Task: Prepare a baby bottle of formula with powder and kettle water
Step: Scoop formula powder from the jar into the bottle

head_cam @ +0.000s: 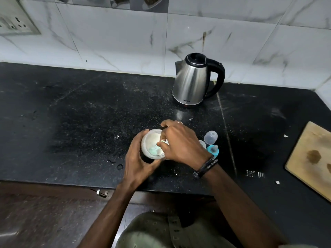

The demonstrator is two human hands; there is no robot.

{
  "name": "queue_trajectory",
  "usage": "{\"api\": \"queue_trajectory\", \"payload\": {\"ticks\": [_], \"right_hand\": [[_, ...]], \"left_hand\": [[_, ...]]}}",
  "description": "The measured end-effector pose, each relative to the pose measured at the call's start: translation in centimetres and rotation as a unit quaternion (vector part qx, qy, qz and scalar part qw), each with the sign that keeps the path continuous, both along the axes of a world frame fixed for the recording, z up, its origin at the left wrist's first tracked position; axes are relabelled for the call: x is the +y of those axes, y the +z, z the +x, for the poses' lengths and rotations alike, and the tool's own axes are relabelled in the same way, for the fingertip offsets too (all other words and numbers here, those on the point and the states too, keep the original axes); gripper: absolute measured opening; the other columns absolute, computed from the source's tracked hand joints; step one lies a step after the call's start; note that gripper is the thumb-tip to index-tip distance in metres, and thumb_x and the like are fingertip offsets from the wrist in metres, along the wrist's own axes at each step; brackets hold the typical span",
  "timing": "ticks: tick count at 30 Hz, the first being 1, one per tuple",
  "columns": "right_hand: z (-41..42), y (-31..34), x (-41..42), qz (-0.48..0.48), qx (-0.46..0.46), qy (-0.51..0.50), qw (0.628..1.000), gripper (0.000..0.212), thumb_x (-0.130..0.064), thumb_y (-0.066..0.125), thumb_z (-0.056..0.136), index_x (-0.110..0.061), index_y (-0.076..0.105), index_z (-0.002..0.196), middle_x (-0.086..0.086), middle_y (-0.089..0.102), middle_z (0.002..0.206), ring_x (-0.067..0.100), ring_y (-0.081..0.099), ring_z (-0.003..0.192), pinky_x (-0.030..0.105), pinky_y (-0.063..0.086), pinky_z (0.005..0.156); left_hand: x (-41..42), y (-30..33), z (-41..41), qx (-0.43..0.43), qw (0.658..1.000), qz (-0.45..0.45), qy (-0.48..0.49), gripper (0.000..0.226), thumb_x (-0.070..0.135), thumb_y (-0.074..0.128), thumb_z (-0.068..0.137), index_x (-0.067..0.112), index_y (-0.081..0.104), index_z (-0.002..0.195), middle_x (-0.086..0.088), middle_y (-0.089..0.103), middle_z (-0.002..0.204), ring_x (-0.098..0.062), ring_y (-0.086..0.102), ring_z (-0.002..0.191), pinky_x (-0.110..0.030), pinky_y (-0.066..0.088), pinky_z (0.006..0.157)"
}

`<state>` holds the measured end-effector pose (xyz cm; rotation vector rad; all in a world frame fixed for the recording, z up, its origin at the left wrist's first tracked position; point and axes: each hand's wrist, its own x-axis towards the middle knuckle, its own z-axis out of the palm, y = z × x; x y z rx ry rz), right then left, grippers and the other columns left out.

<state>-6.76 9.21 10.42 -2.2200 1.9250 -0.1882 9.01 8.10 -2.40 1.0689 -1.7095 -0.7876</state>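
1. Left hand (138, 158) wraps the side of the powder container (152, 145), fingers curled round its wall, thumb on the far rim. Container is near the front edge of the counter (80, 113), about mid-length.
2. Right hand (180, 144) is over the container's open mouth, fingers bent down and pinching a pale scoop handle; teal scoop (155, 150) sits in the white powder inside. Dark bands on the right wrist.
3. Counter: black speckled stone, white powder dust scattered around the middle, a few water drops near the front edge left of the container.
4. Wooden cutting board (311, 158) lies at the right end of the counter, partly out of frame, with dark stains.
5. Steel kettle (193, 81) with black handle and lid stands upright at the back edge against the tiled wall, well apart from the container, handle facing right.
6. Clear bottle cap (211, 137) stands just right of the right hand, dome up.
7. Teal collar with nipple (213, 150) sits just in front of the cap, touching or nearly touching it; can't tell which.
8. White rim of the bottle (203, 144) shows between right hand and cap; mostly hidden by the hand.
9. Wall socket panel (16, 22) on the tiles at the back left corner.
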Motion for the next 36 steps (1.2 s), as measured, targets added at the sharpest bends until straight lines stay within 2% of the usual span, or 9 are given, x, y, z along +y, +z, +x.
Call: {"api": "queue_trajectory", "payload": {"ticks": [3, 8, 16, 24, 28, 36], "right_hand": [[-0.2, 0.2, 0.3, -0.032, -0.036, -0.01, 0.999, 0.025, -0.035, 0.068, 0.09, -0.015, 0.077, 0.102, -0.003, 0.054, 0.14, 0.024, 0.053, 0.122, 0.035, 0.047, 0.092], [-0.3, -0.3, 0.4, -0.049, -0.053, -0.017, 0.997, 0.021, -0.035, 0.072, 0.087, -0.015, 0.08, 0.09, -0.004, 0.059, 0.135, 0.023, 0.055, 0.118, 0.032, 0.047, 0.088], [0.0, -0.2, 0.8, -0.027, -0.058, -0.027, 0.998, 0.02, -0.032, 0.071, 0.088, -0.015, 0.08, 0.09, -0.006, 0.057, 0.136, 0.022, 0.051, 0.12, 0.029, 0.043, 0.091], [0.1, -0.4, 0.5, -0.008, -0.072, -0.031, 0.997, 0.017, -0.032, 0.075, 0.084, -0.017, 0.081, 0.084, -0.004, 0.059, 0.135, 0.025, 0.05, 0.12, 0.042, 0.044, 0.099], [0.0, -0.6, 0.6, 0.004, -0.091, -0.036, 0.995, 0.016, -0.033, 0.076, 0.083, -0.018, 0.08, 0.079, -0.005, 0.058, 0.135, 0.024, 0.048, 0.122, 0.042, 0.043, 0.1], [-0.3, -0.8, 0.6, -0.006, -0.119, -0.041, 0.992, 0.015, -0.03, 0.077, 0.081, -0.016, 0.079, 0.075, -0.004, 0.058, 0.138, 0.025, 0.05, 0.12, 0.042, 0.045, 0.098]], "left_hand": [[0.2, 0.2, -0.1, 0.02, 1.0, 0.007, 0.007, 0.091, 0.022, 0.097, 0.066, 0.005, 0.051, 0.142, -0.007, 0.061, 0.143, -0.023, 0.061, 0.132, -0.044, 0.051, 0.109], [0.4, 0.6, -0.6, 0.03, 0.999, 0.004, 0.01, 0.089, 0.021, 0.095, 0.068, 0.001, 0.05, 0.142, -0.011, 0.061, 0.143, -0.025, 0.061, 0.132, -0.05, 0.05, 0.109], [0.6, 1.2, -1.3, 0.038, 0.999, -0.004, -0.004, 0.087, 0.016, 0.093, 0.069, -0.003, 0.05, 0.142, -0.013, 0.06, 0.145, -0.027, 0.059, 0.134, -0.052, 0.05, 0.109], [0.9, 1.6, -1.4, 0.042, 0.999, -0.013, -0.005, 0.086, 0.023, 0.092, 0.072, -0.004, 0.05, 0.141, -0.015, 0.059, 0.145, -0.029, 0.059, 0.135, -0.053, 0.05, 0.109], [0.9, 1.5, -1.4, 0.041, 0.999, -0.01, -0.003, 0.086, 0.015, 0.093, 0.07, -0.005, 0.049, 0.141, -0.015, 0.059, 0.145, -0.029, 0.059, 0.135, -0.053, 0.05, 0.109], [0.8, 1.4, -1.3, 0.032, 0.999, -0.012, 0.0, 0.086, 0.013, 0.093, 0.07, -0.007, 0.049, 0.141, -0.017, 0.059, 0.145, -0.029, 0.059, 0.135, -0.05, 0.05, 0.109]]}}
